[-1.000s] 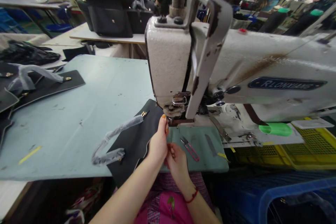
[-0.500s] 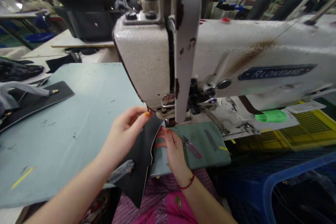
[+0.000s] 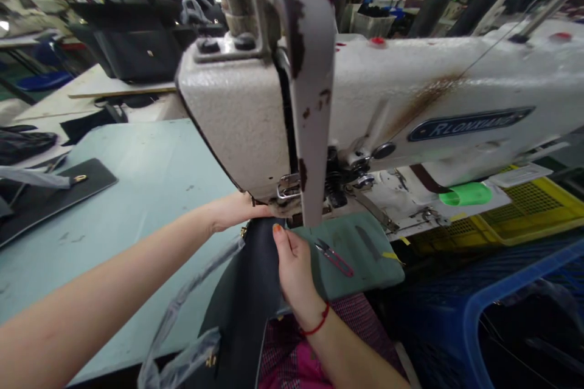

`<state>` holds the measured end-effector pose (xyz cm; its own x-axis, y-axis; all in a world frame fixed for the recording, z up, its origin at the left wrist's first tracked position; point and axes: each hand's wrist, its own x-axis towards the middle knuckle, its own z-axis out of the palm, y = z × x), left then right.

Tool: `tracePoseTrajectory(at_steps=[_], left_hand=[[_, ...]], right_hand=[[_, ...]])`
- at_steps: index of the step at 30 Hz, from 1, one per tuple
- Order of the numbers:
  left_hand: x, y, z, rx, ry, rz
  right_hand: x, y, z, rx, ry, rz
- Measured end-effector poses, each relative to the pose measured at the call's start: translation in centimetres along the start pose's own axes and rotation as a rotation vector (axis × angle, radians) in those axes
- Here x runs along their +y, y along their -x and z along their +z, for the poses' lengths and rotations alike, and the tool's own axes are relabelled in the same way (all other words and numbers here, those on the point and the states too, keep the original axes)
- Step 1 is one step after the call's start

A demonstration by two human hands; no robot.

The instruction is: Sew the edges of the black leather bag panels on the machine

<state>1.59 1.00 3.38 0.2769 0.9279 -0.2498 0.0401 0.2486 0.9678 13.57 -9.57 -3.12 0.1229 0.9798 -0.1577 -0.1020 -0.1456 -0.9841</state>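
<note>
A black leather-like panel (image 3: 250, 282) runs from under the head of the white sewing machine (image 3: 232, 112) down to my lap. My right hand (image 3: 294, 261) pinches its right edge, thumb on top, just in front of the needle area. Beyond the panel's far end, my left hand (image 3: 235, 209) reaches behind the machine head, which hides its fingers. A plastic-wrapped strap (image 3: 176, 304) with gold-coloured metal fittings hangs along the panel's left side. Pink-handled thread snips (image 3: 337, 259) lie on the table to the right of my right hand.
Another black panel with a wrapped strap (image 3: 59, 191) lies on the pale green tabletop (image 3: 150, 158) at left. Black bags (image 3: 132, 42) stand behind. On the right are a blue crate (image 3: 469, 328), a yellow basket (image 3: 529, 203) and a green tube (image 3: 468, 194).
My left hand has moved forward and right, behind the machine head. The panel has shifted, showing more of its surface and strap. My right hand has closed on its edge.
</note>
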Motion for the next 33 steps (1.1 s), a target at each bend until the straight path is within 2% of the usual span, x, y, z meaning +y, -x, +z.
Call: tracePoseTrajectory(at_steps=[3, 7, 11, 14, 17, 19, 20, 22, 24, 26, 28, 30, 33], left_hand=[[-1.0, 0.8, 0.5, -0.111, -0.050, 0.023], [-1.4, 2.0, 1.6, -0.037, -0.028, 0.055], [-2.0, 2.6, 2.1, 0.083, -0.045, 0.060], [-3.4, 3.1, 1.6, 0.161, -0.184, 0.184], [-6.4, 5.0, 0.7, 0.343, -0.401, 0.352], [-9.2, 7.1, 0.6, 0.476, -0.454, 0.375], [-10.6, 8.2, 0.7, 0.500, -0.423, 0.333], [-12.7, 10.2, 1.7, 0.450, -0.276, 0.188], [-13.2, 11.6, 3.1, 0.383, -0.106, 0.054], [-12.1, 12.3, 4.7, 0.334, 0.047, -0.032], [-10.2, 12.3, 6.0, 0.293, 0.217, -0.099], [-8.7, 12.1, 6.8, 0.278, 0.361, -0.176], [-7.9, 12.0, 7.3, 0.329, 0.482, -0.285]], right_hand=[[-0.7, -0.4, -1.4, -0.079, 0.010, 0.049], [-1.3, -1.4, -3.2, -0.192, 0.014, 0.109], [-2.3, -2.5, -4.6, -0.324, 0.025, 0.155], [-3.7, -2.7, -5.7, -0.400, 0.070, 0.131], [-4.9, -1.9, -7.3, -0.490, 0.114, 0.144], [-5.1, -0.7, -8.2, -0.539, 0.133, 0.175], [-4.9, 0.1, -8.5, -0.540, 0.140, 0.176], [-4.1, 1.8, -8.6, -0.488, 0.122, 0.167], [-3.0, 3.6, -8.3, -0.402, 0.043, 0.193], [-1.9, 5.1, -7.6, -0.340, -0.054, 0.244], [-1.3, 6.2, -7.0, -0.285, -0.095, 0.232], [-1.1, 6.7, -6.7, -0.234, -0.046, 0.154], [-1.2, 6.9, -6.9, -0.188, 0.115, 0.054]])
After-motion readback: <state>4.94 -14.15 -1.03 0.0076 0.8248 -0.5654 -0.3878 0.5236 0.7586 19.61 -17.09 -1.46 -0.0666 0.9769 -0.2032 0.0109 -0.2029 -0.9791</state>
